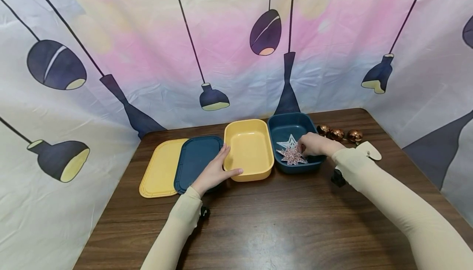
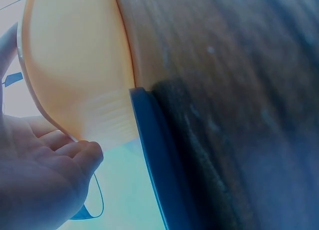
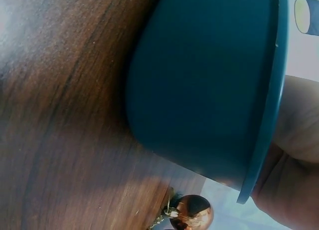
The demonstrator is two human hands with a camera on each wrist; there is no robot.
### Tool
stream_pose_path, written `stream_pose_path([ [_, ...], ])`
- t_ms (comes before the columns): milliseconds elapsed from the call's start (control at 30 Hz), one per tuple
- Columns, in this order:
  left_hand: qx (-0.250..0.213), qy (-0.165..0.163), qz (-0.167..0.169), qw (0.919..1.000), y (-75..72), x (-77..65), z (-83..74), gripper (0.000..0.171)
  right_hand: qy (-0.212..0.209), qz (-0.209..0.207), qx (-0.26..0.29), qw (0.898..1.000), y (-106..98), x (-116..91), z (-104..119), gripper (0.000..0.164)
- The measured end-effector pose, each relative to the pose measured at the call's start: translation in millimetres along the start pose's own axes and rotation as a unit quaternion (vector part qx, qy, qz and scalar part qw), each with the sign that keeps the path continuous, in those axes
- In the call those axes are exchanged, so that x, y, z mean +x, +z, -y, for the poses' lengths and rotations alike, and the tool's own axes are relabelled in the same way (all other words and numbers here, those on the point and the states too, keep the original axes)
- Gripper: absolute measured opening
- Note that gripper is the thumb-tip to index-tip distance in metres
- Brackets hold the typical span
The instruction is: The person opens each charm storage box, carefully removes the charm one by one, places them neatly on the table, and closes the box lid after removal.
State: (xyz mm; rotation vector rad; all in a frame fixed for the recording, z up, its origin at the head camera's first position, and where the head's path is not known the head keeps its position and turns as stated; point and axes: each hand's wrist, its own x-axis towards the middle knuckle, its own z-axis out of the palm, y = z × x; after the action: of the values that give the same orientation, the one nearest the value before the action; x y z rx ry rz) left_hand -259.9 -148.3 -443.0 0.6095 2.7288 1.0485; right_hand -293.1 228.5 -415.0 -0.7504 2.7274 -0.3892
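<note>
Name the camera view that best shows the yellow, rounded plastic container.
Head view: the yellow container shows its open inside and most of its rim, the left hand covering a bit. The left wrist view has only part of its outside; the right wrist view, none.

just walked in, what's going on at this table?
A person's right hand reaches into the blue container, at a pink glittery star; its grip isn't clear. A silvery star is in there too. The left hand touches the yellow container, which is empty. The blue lid and yellow lid lie left, three copper baubles right.
</note>
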Motion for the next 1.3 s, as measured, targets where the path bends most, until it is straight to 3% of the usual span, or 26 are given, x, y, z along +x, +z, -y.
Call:
stream_pose_path([
  [533,-0.001,-0.003,0.004,1.0,0.3,1.4,0.1,0.107,0.014,0.008,0.073,0.997,0.0,-1.9,0.7,0.018],
  [1300,0.003,-0.003,0.0,1.0,0.6,0.5,0.7,0.106,-0.011,-0.019,0.046,0.999,0.1,-1.9,-0.1,0.009],
])
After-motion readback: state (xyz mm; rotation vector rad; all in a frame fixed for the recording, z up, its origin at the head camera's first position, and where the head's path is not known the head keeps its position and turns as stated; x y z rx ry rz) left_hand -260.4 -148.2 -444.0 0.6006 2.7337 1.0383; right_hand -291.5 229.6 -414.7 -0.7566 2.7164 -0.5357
